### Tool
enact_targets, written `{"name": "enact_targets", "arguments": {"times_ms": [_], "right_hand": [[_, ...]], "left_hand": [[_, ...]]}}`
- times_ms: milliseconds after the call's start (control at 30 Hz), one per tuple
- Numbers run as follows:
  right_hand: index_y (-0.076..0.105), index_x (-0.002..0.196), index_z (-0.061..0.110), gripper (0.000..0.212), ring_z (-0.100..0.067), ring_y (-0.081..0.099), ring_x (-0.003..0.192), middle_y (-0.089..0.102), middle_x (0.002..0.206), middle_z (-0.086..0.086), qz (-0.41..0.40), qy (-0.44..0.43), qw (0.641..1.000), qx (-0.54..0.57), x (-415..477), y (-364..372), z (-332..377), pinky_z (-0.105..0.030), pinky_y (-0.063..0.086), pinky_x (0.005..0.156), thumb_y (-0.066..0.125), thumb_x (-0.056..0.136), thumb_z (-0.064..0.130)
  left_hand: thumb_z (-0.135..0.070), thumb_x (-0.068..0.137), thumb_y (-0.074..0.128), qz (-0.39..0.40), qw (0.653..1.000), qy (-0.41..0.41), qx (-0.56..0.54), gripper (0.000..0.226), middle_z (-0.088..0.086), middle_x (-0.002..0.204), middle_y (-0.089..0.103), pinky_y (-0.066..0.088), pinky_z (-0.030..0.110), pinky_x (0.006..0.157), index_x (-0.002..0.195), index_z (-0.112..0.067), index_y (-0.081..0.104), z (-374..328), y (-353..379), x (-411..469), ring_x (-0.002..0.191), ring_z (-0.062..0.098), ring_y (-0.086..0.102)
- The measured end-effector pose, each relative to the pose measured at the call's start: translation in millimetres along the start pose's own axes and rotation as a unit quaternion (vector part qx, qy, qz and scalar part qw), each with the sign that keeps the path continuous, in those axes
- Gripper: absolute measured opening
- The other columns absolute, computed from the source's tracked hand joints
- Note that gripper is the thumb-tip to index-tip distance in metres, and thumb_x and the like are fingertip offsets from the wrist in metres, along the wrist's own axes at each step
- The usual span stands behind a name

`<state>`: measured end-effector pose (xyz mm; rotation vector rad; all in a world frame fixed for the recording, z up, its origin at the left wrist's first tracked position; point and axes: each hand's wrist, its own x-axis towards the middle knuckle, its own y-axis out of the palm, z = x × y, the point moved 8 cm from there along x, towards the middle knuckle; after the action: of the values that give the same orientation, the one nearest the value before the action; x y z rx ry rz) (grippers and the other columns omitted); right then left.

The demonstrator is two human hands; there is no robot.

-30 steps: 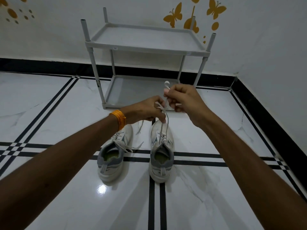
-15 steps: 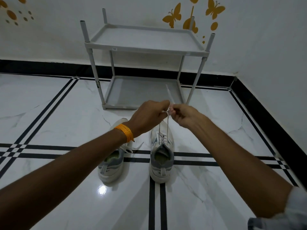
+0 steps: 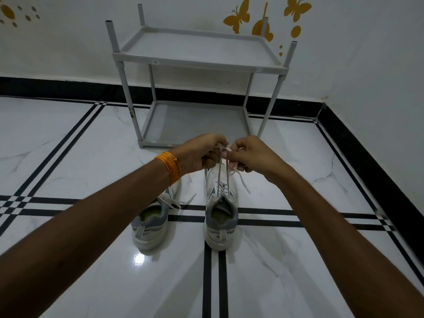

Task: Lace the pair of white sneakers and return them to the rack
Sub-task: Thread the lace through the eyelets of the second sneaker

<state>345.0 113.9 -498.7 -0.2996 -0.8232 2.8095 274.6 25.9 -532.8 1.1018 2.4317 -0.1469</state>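
Observation:
Two white and grey sneakers stand side by side on the floor, heels toward me. The right sneaker [image 3: 220, 216] has its white lace [image 3: 226, 177] pulled up taut from the eyelets. My left hand [image 3: 202, 152], with an orange band at the wrist, and my right hand [image 3: 249, 154] meet above its toe, both pinching the lace ends. A loose lace tail hangs to the right of the shoe. The left sneaker [image 3: 151, 223] lies partly under my left forearm, its lace loose. The grey two-shelf rack [image 3: 197, 63] stands behind, both shelves bare.
The rack stands against a white wall with yellow butterfly stickers [image 3: 238, 18]. A black skirting [image 3: 367, 161] runs along the back and right walls. The floor is glossy white marble tile with black stripes [image 3: 213, 283].
Both hands have dropped from in front of the rack's lower shelf to just above the right sneaker's toe and closed together on the lace. The right hand moved left and nearer.

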Motion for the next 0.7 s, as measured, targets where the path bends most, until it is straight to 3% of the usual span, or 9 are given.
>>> {"name": "enact_targets", "arguments": {"times_ms": [67, 133, 233, 267, 333, 433, 533, 600, 700], "right_hand": [[0.071, 0.085, 0.002, 0.031, -0.008, 0.044, 0.047, 0.054, 0.05, 0.005, 0.009, 0.012, 0.998, 0.059, 0, -4, -9, -0.02, 0.034, 0.048, 0.063, 0.092, 0.03], [0.072, 0.084, 0.003, 0.031, -0.009, 0.036, 0.049, 0.042, 0.05, 0.005, -0.027, 0.042, 0.994, 0.096, 0, -16, -27, -0.019, 0.031, 0.049, 0.06, 0.094, 0.03], [0.073, 0.074, 0.005, 0.026, -0.011, 0.05, 0.065, 0.057, 0.069, 0.001, -0.122, 0.113, 0.986, 0.022, -2, -35, -84, -0.025, 0.039, 0.062, 0.064, 0.089, 0.025], [0.073, 0.071, 0.005, 0.024, -0.014, 0.056, 0.071, 0.063, 0.076, -0.001, -0.13, 0.149, 0.98, -0.036, -5, -38, -112, -0.027, 0.042, 0.066, 0.067, 0.087, 0.023], [0.072, 0.068, 0.006, 0.021, -0.019, 0.064, 0.068, 0.067, 0.074, -0.004, -0.113, 0.232, 0.956, -0.139, -17, -38, -171, -0.026, 0.047, 0.061, 0.069, 0.081, 0.023], [0.061, 0.061, 0.007, 0.02, -0.022, 0.063, 0.06, 0.062, 0.063, -0.005, -0.09, 0.318, 0.917, -0.222, -37, -31, -234, -0.027, 0.05, 0.058, 0.068, 0.075, 0.02], [0.05, 0.06, 0.013, 0.024, -0.021, 0.061, 0.067, 0.057, 0.067, -0.001, -0.088, 0.314, 0.905, -0.274, -43, -17, -242, -0.026, 0.048, 0.061, 0.063, 0.079, 0.019], [0.048, 0.064, 0.015, 0.021, -0.022, 0.061, 0.074, 0.053, 0.07, 0.001, -0.067, 0.307, 0.899, -0.306, -41, -7, -235, -0.027, 0.047, 0.066, 0.059, 0.082, 0.018], [0.058, 0.087, 0.012, 0.008, -0.023, 0.064, 0.086, 0.056, 0.081, 0.0, -0.022, 0.299, 0.888, -0.349, -35, 4, -217, -0.028, 0.046, 0.071, 0.056, 0.084, 0.02]], "left_hand": [[-0.015, 0.096, 0.049, -0.022, 0.999, 0.024, 0.02, 0.023, -0.007, 0.048, 0.03, 0.023, 0.016, 0.033, 0.072, -0.014, 0.049, -2, -4, 1, 0.038, 0.006, 0.025], [-0.01, 0.095, 0.051, -0.061, 0.997, 0.041, 0.039, 0.016, -0.004, 0.053, 0.033, 0.025, 0.016, 0.035, 0.079, -0.01, 0.051, 1, -16, 1, 0.042, 0.008, 0.028], [-0.004, 0.092, 0.051, -0.165, 0.977, 0.078, 0.111, 0.004, 0.005, 0.066, 0.044, 0.037, 0.021, 0.041, 0.088, -0.005, 0.052, 19, -60, 4, 0.052, 0.014, 0.041], [-0.004, 0.091, 0.051, -0.227, 0.95, 0.094, 0.193, 0.005, 0.01, 0.072, 0.052, 0.045, 0.027, 0.05, 0.089, -0.002, 0.055, 26, -83, 2, 0.061, 0.02, 0.049], [-0.007, 0.089, 0.053, -0.315, 0.872, 0.085, 0.364, 0.014, 0.021, 0.09, 0.065, 0.051, 0.038, 0.073, 0.093, 0.003, 0.062, 45, -127, -2, 0.083, 0.035, 0.061], [-0.012, 0.088, 0.057, -0.32, 0.814, 0.019, 0.484, 0.021, 0.026, 0.105, 0.067, 0.049, 0.041, 0.083, 0.1, 0.004, 0.062, 86, -162, -5, 0.097, 0.043, 0.062], [-0.011, 0.09, 0.052, -0.295, 0.779, 0.042, 0.551, 0.019, 0.026, 0.103, 0.067, 0.049, 0.044, 0.082, 0.101, 0.002, 0.059, 102, -150, -6, 0.093, 0.042, 0.062], [-0.015, 0.091, 0.053, -0.27, 0.742, 0.046, 0.612, 0.023, 0.022, 0.106, 0.066, 0.049, 0.043, 0.082, 0.11, -0.002, 0.057, 105, -138, -3, 0.095, 0.039, 0.062], [-0.026, 0.092, 0.054, -0.254, 0.676, 0.044, 0.69, 0.045, 0.019, 0.13, 0.053, 0.051, 0.042, 0.085, 0.134, -0.01, 0.047, 95, -118, 2, 0.101, 0.037, 0.063]]}}
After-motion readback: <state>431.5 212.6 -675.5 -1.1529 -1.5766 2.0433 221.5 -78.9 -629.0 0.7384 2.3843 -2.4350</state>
